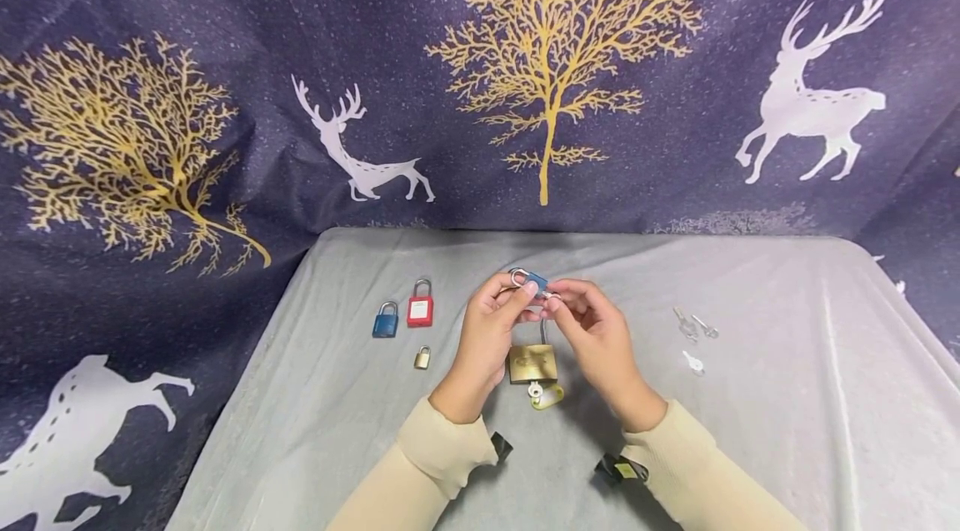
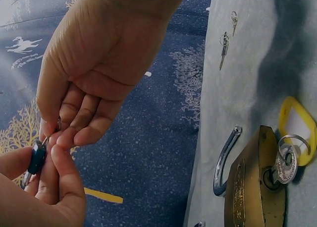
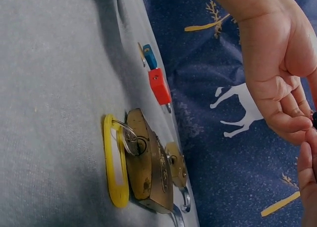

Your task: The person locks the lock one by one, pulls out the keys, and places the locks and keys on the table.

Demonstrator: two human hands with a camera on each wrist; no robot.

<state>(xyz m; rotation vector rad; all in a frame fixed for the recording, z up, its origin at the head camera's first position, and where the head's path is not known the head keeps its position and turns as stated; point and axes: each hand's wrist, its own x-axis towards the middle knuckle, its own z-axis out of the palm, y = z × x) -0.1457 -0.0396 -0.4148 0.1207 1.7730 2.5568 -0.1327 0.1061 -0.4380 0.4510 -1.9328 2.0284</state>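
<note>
My left hand (image 1: 480, 343) grips a small blue padlock (image 1: 536, 283) above the table, its shackle pointing to the left. The right hand (image 1: 602, 339) pinches a small key (image 1: 552, 295) at the padlock's bottom end. In the left wrist view the blue padlock (image 2: 37, 157) sits between left thumb and fingers, with the metal ring (image 2: 59, 123) by the right fingertips. Below the hands stands a large brass padlock (image 1: 533, 363), a key (image 2: 287, 163) in its keyhole and a yellow tag (image 2: 297, 105) on the key's ring.
On the left stand a blue padlock (image 1: 386, 321), a red padlock (image 1: 420, 310) and a small brass padlock (image 1: 422, 358). Several loose keys (image 1: 686, 324) lie on the right of the grey cloth (image 1: 750, 431). Another brass padlock (image 3: 175, 162) shows behind the large one.
</note>
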